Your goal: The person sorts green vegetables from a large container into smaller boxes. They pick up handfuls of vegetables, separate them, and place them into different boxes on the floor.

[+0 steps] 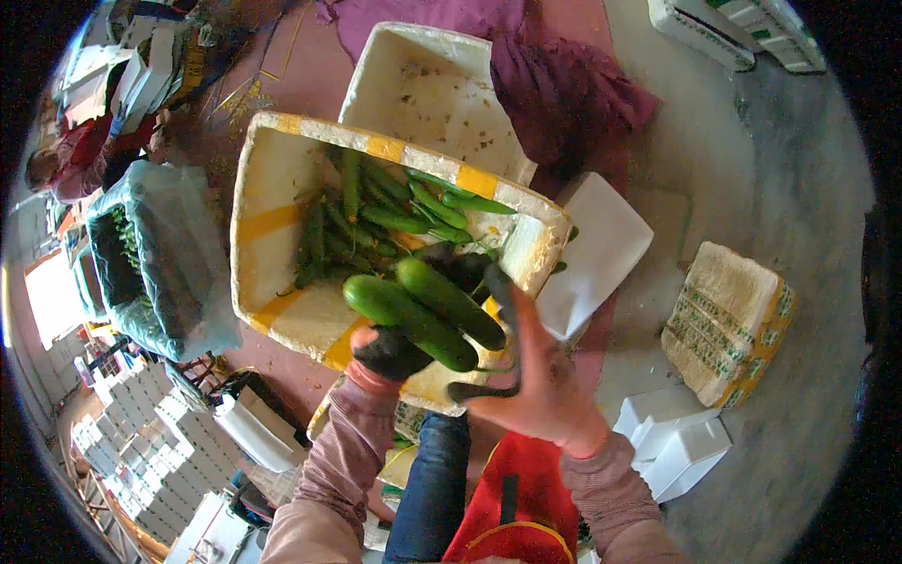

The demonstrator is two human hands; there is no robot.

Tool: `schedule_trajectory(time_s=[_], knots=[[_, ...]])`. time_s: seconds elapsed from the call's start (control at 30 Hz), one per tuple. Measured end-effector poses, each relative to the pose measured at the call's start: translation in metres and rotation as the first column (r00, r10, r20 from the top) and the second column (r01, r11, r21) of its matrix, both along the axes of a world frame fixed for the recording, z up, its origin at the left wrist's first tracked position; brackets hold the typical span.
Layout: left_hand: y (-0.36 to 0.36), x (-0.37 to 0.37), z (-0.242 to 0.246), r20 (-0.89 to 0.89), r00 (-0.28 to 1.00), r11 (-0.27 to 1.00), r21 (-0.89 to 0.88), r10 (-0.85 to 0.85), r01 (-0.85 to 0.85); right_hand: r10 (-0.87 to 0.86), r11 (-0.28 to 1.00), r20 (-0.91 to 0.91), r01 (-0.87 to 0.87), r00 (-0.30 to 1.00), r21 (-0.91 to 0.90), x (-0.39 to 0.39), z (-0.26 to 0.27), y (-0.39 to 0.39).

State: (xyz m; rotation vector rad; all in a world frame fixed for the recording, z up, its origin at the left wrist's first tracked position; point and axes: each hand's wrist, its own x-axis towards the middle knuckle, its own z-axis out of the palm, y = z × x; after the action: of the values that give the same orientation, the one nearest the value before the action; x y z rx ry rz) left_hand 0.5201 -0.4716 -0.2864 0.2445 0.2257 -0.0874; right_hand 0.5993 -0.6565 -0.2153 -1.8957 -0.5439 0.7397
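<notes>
In front of me my left hand [391, 352], with black-covered fingers, holds two large green cucumbers side by side, a nearer cucumber [409, 321] and a farther cucumber [454, 303]. They hang over the near side of a worn foam box [275, 158] banded with yellow tape. My right hand [539, 377] is spread wide around their right-hand ends, with black on its thumb and forefinger; whether it touches them is hard to tell. Inside the box lie several slimmer green cucumbers [394, 218], mostly towards its far side. Dark shapes behind the held pair are blurred.
Behind the box stands another foam box [465, 99], with a purple cloth [564, 99] over its right side. A white foam piece [599, 243] lies to the right, near a taped foam block [726, 324]. At left are a plastic-lined crate [176, 261] and a person [77, 158].
</notes>
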Motion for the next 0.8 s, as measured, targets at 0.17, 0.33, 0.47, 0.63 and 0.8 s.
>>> schedule_trajectory(time_s=[0.17, 0.33, 0.47, 0.63, 0.8], knots=[[-0.036, -0.024, 0.023, -0.598, 0.785, 0.970, 0.055, -0.159, 0.238, -0.159, 0.987, 0.064, 0.161, 0.985, -0.024, -0.021, -0.006, 0.012], [-0.066, -0.028, 0.022, -0.233, 0.958, 0.350, 0.895, -0.165, 0.277, -0.672, 0.701, -0.491, 0.691, 0.554, -0.179, -0.049, -0.071, -0.089], [0.019, 0.000, -0.063, -0.290, 0.721, 0.272, 0.951, 0.629, 0.145, -0.857, 0.426, -0.486, 0.770, 0.174, -0.476, -0.046, -0.221, -0.172], [0.123, 0.017, -0.157, -0.353, 0.670, -0.533, 0.414, 0.653, 0.738, -0.843, 0.528, -0.373, 0.729, 0.387, -0.435, -0.078, -0.343, -0.209], [0.157, 0.037, -0.187, -0.469, 0.573, -0.655, -0.014, 0.672, 0.756, -0.877, 0.476, -0.240, 0.813, 0.415, -0.335, -0.061, -0.295, -0.180]])
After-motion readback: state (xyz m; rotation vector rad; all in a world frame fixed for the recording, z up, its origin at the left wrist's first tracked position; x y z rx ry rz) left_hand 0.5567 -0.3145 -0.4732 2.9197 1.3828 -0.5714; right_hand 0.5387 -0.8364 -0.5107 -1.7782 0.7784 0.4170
